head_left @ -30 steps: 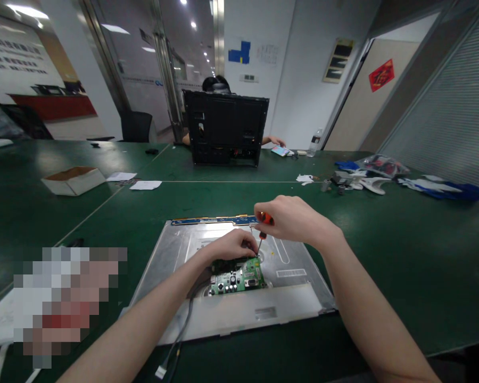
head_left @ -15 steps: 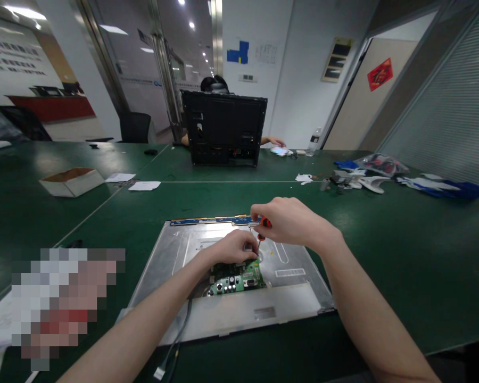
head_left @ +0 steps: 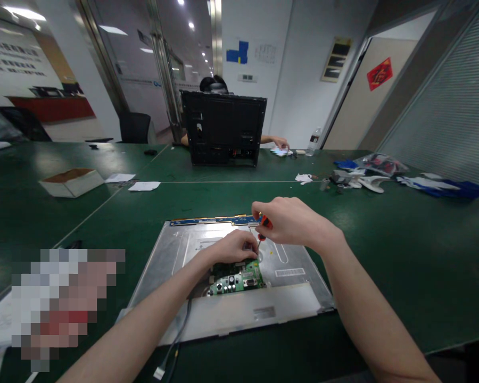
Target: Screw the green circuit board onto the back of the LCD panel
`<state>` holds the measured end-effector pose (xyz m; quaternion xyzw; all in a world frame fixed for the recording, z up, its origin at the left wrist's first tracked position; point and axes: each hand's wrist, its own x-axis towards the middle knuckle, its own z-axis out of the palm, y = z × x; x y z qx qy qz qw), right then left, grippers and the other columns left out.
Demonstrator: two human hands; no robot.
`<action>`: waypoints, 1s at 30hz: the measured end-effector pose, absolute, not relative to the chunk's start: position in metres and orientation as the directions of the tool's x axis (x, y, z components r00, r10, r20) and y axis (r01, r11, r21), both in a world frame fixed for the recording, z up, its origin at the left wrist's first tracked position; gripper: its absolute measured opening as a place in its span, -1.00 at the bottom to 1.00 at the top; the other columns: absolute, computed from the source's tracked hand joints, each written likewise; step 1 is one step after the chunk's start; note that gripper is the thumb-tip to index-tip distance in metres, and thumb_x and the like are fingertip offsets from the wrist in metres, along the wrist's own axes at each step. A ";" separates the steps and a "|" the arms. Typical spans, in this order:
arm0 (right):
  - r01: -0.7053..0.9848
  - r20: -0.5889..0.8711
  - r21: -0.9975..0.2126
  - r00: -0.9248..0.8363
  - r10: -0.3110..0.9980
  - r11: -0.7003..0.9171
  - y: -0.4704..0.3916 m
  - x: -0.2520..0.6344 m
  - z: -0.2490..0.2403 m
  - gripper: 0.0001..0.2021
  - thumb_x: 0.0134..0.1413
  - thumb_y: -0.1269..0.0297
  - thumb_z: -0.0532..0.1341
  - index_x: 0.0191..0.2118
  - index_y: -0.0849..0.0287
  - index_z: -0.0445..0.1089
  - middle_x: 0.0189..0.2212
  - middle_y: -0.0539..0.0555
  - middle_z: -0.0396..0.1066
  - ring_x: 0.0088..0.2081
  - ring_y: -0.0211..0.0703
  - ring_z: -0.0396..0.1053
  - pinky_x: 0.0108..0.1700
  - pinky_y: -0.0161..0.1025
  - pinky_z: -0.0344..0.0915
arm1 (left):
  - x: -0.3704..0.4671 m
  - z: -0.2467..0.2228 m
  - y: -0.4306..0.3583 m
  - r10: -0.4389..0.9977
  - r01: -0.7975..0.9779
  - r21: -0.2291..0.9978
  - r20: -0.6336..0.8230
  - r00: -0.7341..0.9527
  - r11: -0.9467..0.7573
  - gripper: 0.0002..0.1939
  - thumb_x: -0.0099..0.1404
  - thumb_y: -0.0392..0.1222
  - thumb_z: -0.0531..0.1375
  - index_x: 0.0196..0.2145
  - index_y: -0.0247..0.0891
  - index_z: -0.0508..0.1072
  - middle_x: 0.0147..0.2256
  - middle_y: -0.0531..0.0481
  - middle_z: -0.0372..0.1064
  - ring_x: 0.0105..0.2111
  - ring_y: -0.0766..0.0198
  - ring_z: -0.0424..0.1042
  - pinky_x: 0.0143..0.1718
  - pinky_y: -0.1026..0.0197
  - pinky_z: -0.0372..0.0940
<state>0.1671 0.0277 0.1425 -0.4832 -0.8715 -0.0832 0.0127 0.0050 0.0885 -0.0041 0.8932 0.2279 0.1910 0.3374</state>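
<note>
While the right hand point(head_left: 281, 219) closes around a red screwdriver point(head_left: 264, 223), left fingers curled at the green circuit board point(head_left: 243, 277), their hold unclear, metal panel point(head_left: 289, 268) beneath.

From the one metal panel point(head_left: 163, 255), we count one screwdriver point(head_left: 266, 222), one green board point(head_left: 247, 279) and one blue strip point(head_left: 207, 221) upon it, one black housing point(head_left: 223, 127) at twelve o'clock, one box point(head_left: 72, 187) (open-topped) at ten, two paper sheets point(head_left: 144, 186) between ten and eleven, and one bottle point(head_left: 313, 142) at one.
</note>
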 end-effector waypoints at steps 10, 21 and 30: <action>0.852 0.094 0.112 -0.521 0.848 0.511 0.029 0.168 0.141 -0.77 0.08 0.10 0.14 -0.19 0.09 0.32 -0.40 0.04 0.44 -0.41 -0.17 0.33 -0.49 -0.29 -0.06 | 0.004 -0.001 0.088 0.537 0.292 0.703 0.150 0.831 -0.648 -0.90 0.15 -0.24 0.26 -0.36 -0.30 0.53 -0.41 0.02 0.45 -0.38 0.30 0.38 -0.34 0.33 0.19; 0.844 0.102 0.105 -0.535 0.839 0.525 0.030 0.168 0.141 -0.84 0.05 0.18 0.17 -0.25 0.08 0.30 -0.40 0.02 0.43 -0.40 -0.17 0.33 -0.50 -0.29 -0.06 | 0.004 -0.002 0.089 0.556 0.296 0.737 0.129 0.821 -0.608 -0.94 0.11 -0.32 0.24 -0.39 -0.32 0.51 -0.42 0.03 0.45 -0.40 0.32 0.38 -0.36 0.34 0.21; 0.865 0.111 0.198 -0.488 0.866 0.461 0.032 0.165 0.141 -0.73 0.08 0.02 0.15 -0.31 0.14 0.36 -0.42 0.08 0.43 -0.43 -0.17 0.33 -0.50 -0.28 -0.06 | 0.003 0.001 0.089 0.541 0.289 0.743 0.116 0.833 -0.604 -0.92 0.14 -0.28 0.24 -0.37 -0.33 0.52 -0.41 0.01 0.46 -0.36 0.29 0.40 -0.35 0.34 0.20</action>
